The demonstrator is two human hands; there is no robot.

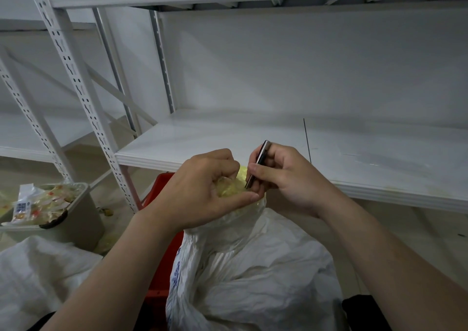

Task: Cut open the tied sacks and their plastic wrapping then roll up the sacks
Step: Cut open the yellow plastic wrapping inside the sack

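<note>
Sack: white, soft and crinkly. It sits low in the middle, right in front of the person, with its neck bunched up at the top.
Plastic wrapping: thin and yellowish, poking out of the sack's neck. It looks slippery and easy to tear.
How it will handle: the sack looks floppy and will likely sag if let go. I cannot tell how heavy it is.
Best place to hold: probably just under the bunched top, squeezed tight, so the plastic stays stretched for the cut.
Left hand: fingers curled tight around the bunched plastic.
Right hand: fingers and thumb pinch a thin dark cutter. Its tip points down at the bunch, and I cannot tell if it is cutting.
Red crate: just behind the sack.
Shelf: white, behind the hands.
Bin: off to the left, with wrappers on top.
Other sack: white, lying at the bottom left.
</note>
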